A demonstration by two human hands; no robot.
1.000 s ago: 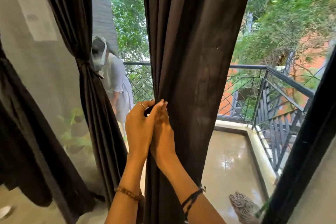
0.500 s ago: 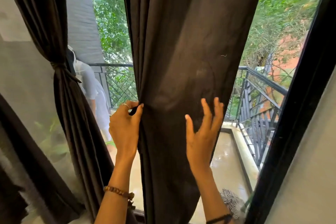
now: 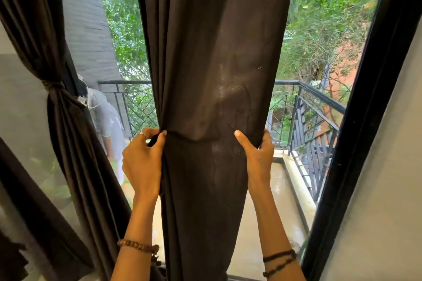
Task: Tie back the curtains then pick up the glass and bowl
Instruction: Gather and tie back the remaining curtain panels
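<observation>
We have the dark curtain (image 3: 212, 98) hanging straight down the middle of the view, in front of the glass door, and both hands are on it at the same height. Our left hand (image 3: 142, 162) pinches the curtain's left edge, thumb and fingers closed on a fold of cloth and on what looks like a dark tie band (image 3: 182, 136) that runs across the front of the fabric; a ring (image 3: 142, 134) shows on 1 finger. Our right hand (image 3: 257, 157) is clamped on the right edge, thumb (image 3: 242, 139) on the near face and the fingers wrapped behind. The 2 hands are apart, the full width of the gathered curtain between them, and the cloth narrows slightly where they squeeze it.

A beaded bracelet (image 3: 139, 246) sits on the left wrist and dark cords (image 3: 278, 261) on the right.

To the left hangs a second curtain (image 3: 66, 132), already cinched with a knot (image 3: 53, 85) at its middle. Just beside it the glass carries a pale reflection of a person (image 3: 102, 116) in light clothes.

On the right stands the black door frame (image 3: 356, 143), with a plain wall (image 3: 388, 201) beyond it. Farther off we see the balcony railing (image 3: 306, 107), the wet-looking balcony floor (image 3: 260, 223), a grey brick wall (image 3: 86, 29) on the left and green trees (image 3: 326, 18). The glass and bowl are not in view.
</observation>
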